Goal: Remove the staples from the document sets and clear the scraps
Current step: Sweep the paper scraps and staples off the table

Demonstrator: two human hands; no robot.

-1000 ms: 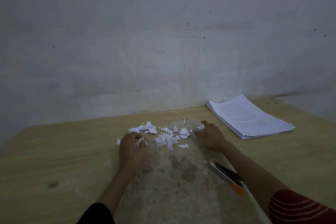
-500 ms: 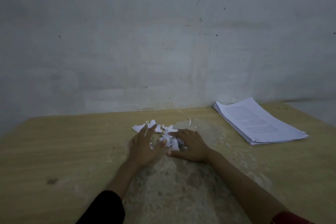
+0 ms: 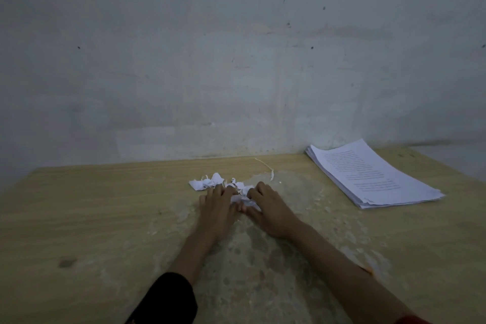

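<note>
White torn paper scraps (image 3: 210, 182) lie bunched in the middle of the wooden table (image 3: 92, 213). My left hand (image 3: 217, 206) and my right hand (image 3: 268, 208) lie palm down side by side, cupped around the near part of the pile, with some scraps (image 3: 243, 198) pressed between their fingers. A stack of printed documents (image 3: 368, 176) rests at the back right, apart from both hands. A thin paper strip (image 3: 267, 167) lies just behind the pile.
A grey wall (image 3: 236, 60) rises directly behind the table. The tabletop has a worn, pale patch (image 3: 249, 258) under my forearms. A small orange spot (image 3: 366, 268) shows beside my right forearm.
Both hands have swept inward from either side and now meet at the pile. The scattered scraps are bunched together. The view tilted, so the staple remover by my right arm has left sight.
</note>
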